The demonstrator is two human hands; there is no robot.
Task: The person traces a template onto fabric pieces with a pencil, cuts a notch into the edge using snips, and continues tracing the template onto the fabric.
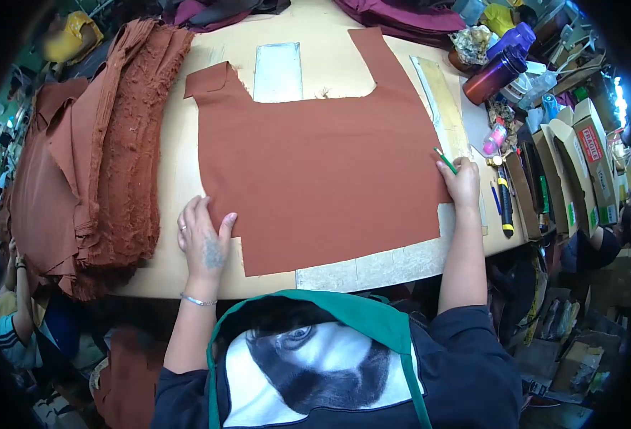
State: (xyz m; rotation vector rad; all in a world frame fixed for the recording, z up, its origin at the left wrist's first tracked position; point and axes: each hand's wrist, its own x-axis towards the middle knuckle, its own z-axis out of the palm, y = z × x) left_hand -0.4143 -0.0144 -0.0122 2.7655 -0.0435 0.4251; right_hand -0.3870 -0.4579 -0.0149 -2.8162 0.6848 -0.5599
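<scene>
A rust-brown cut fabric piece (pixel 315 164) lies spread on the table before me, with a strap-like strip at its upper right and a folded flap at its upper left. My left hand (pixel 203 232) rests with fingers apart on the fabric's lower left edge. At the right edge, my right hand (pixel 461 182) is closed around a green pencil (pixel 445 161), whose tip points up and left. Under the fabric's lower edge, a pale whitish board (pixel 372 270) sticks out.
A tall stack of rust-brown fabric (pixel 108 157) stands at the left. A pale rectangular plate (pixel 277 68) lies behind the cut piece. To the right are a yellow-black cutter (pixel 505 207), a dark red tumbler (pixel 494 75) and cardboard boxes (pixel 569 171). Purple cloth (pixel 408 18) lies at the back.
</scene>
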